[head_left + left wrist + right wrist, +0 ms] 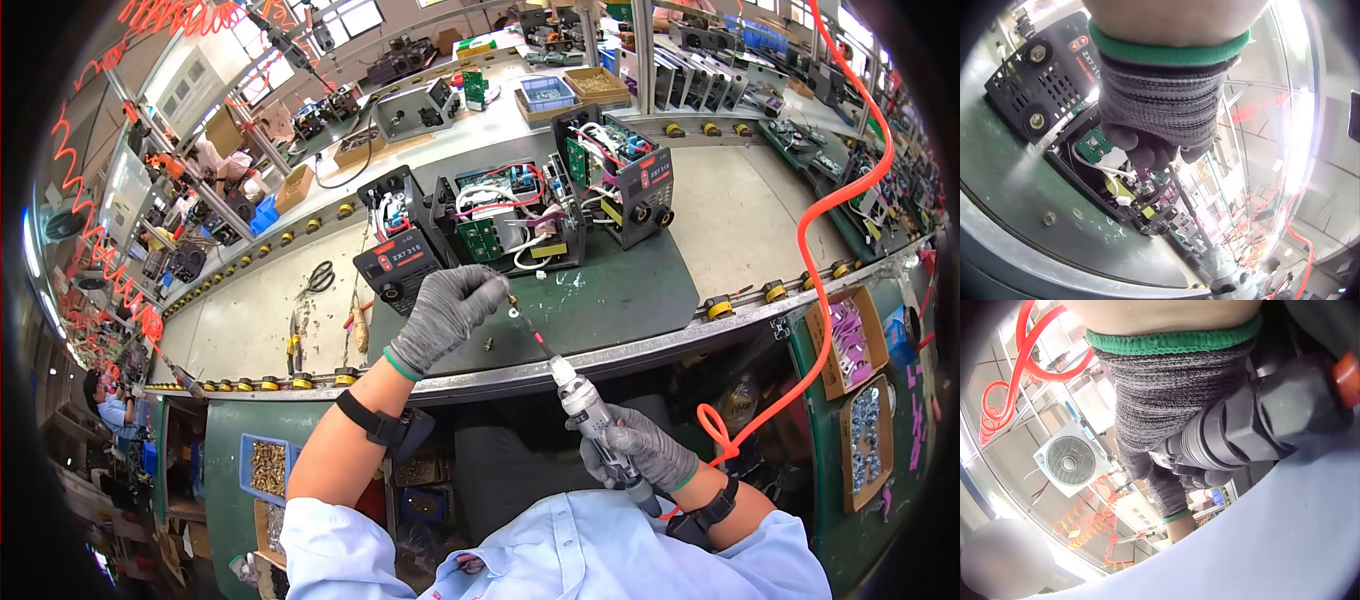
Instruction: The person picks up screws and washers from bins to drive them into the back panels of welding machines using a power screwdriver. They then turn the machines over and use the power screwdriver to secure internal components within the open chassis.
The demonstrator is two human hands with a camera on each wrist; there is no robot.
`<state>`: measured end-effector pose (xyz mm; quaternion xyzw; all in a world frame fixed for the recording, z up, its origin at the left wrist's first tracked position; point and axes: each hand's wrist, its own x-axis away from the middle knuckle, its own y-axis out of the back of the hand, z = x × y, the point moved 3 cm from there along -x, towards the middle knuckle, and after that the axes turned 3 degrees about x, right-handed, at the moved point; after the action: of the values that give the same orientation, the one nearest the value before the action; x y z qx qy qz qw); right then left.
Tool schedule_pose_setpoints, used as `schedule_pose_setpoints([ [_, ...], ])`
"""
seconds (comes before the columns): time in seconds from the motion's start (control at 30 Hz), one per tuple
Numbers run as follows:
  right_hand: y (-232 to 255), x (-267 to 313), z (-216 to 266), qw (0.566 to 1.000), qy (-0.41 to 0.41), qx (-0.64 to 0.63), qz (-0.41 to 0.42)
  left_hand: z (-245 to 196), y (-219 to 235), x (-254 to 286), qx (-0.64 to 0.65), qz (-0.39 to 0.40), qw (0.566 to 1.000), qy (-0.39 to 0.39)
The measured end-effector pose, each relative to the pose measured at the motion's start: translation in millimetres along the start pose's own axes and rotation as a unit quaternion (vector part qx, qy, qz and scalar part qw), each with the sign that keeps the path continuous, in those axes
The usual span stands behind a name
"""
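My gloved left hand [450, 315] is held over the green mat [620, 310], its thumb and fingers pinching a small brass-coloured fastener [512, 299] at the tip of a long driver bit [540, 342]. A power screwdriver [597, 415] with an orange air hose is gripped in my gloved right hand [645, 447], angled up toward the left fingertips. On the mat below lie a brass nut [1049, 218] and a flat washer [1077, 214]. Behind the hands stands an open chassis [500, 215] with wires and circuit boards, between two units with ZX7 315 front panels [405, 265].
Pliers [294, 345] and scissors [319, 277] lie on the bench at left. A blue bin of brass fasteners [268, 467] sits low left; cardboard boxes of parts [866, 440] stand at right. The orange hose [812, 240] loops down on the right. Rollers line the bench edge.
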<state>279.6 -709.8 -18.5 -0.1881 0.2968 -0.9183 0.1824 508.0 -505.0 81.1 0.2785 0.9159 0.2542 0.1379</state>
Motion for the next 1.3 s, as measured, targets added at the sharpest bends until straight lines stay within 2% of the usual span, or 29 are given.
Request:
schedule_pose_setpoints([
  [0.07, -1.4, -2.8, 5.8, 0.999, 0.019, 0.047, -0.004, -2.5, 0.7, -5.6, 0.134, -0.022, 0.986, 0.098],
  [0.2, -7.8, -12.4, 20.0, 0.997, 0.056, 0.056, -0.009, -12.5, 4.6, -18.4, 0.173, -0.015, 0.977, 0.122],
  [0.23, -9.2, -15.1, 26.5, 0.996, 0.060, 0.058, -0.017, -17.2, 8.3, -24.9, 0.173, -0.013, 0.977, 0.123],
  [0.3, -10.8, -23.1, 34.3, 0.996, 0.065, 0.057, -0.025, -32.4, 22.4, -48.5, 0.011, 0.032, 0.987, 0.159],
  [0.33, -9.6, -28.9, 38.0, 0.995, 0.072, 0.068, -0.030, -24.9, 25.2, -68.1, -0.008, 0.018, 0.999, 0.045],
  [0.37, -8.3, -34.6, 39.9, 0.993, 0.077, 0.076, -0.036, -43.1, 29.9, -79.3, -0.114, -0.035, 0.993, 0.000],
  [0.43, -6.1, -47.1, 38.0, 0.992, 0.082, 0.075, -0.051, -64.0, 39.1, -105.3, -0.174, -0.084, 0.979, -0.068],
  [0.5, -4.3, -59.1, 36.9, 0.991, 0.075, 0.060, -0.093, -95.3, 35.6, -127.5, -0.311, -0.087, 0.931, -0.171],
  [0.53, -4.0, -65.1, 37.0, 0.991, 0.076, 0.054, -0.099, -96.8, 32.4, -141.1, -0.371, -0.069, 0.905, -0.196],
  [0.57, -1.9, -70.8, 35.6, 0.991, 0.077, 0.050, -0.098, -96.9, 26.6, -154.5, -0.373, -0.066, 0.904, -0.196],
  [0.67, 1.7, -83.2, 30.3, 0.992, 0.078, 0.031, -0.094, -80.0, 3.6, -195.5, -0.492, 0.033, 0.869, -0.036],
  [0.7, 1.5, -86.0, 29.8, 0.992, 0.078, 0.027, -0.096, -73.4, 0.5, -207.8, -0.493, 0.037, 0.868, -0.037],
  [0.77, 1.8, -90.6, 28.1, 0.993, 0.054, 0.036, -0.102, -63.6, -11.5, -221.0, -0.398, 0.155, 0.904, 0.019],
  [0.83, -0.5, -90.5, 29.1, 0.992, 0.041, 0.040, -0.112, -64.0, -18.0, -222.9, -0.428, 0.143, 0.891, 0.049],
  [0.9, -6.6, -87.3, 32.8, 0.991, 0.082, 0.014, -0.110, -58.3, -20.5, -225.6, -0.420, 0.172, 0.888, 0.070],
  [0.93, -7.6, -87.5, 31.9, 0.991, 0.078, 0.012, -0.110, -57.0, -20.9, -225.6, -0.395, 0.172, 0.901, 0.049],
  [1.07, -6.2, -91.5, 28.3, 0.991, 0.073, 0.009, -0.113, -61.9, -21.2, -218.5, -0.400, 0.170, 0.899, 0.059],
  [1.17, -9.3, -105.5, 12.5, 0.992, 0.079, 0.014, -0.102, -66.1, -15.1, -208.9, -0.410, 0.106, 0.905, 0.049],
  [1.23, -9.4, -110.0, 9.1, 0.991, 0.085, 0.015, -0.099, -67.5, -15.7, -210.0, -0.418, 0.105, 0.901, 0.049],
  [1.3, -18.3, -108.6, 8.9, 0.990, 0.037, -0.131, -0.039, -69.7, -16.0, -207.2, -0.415, 0.114, 0.901, 0.052],
])
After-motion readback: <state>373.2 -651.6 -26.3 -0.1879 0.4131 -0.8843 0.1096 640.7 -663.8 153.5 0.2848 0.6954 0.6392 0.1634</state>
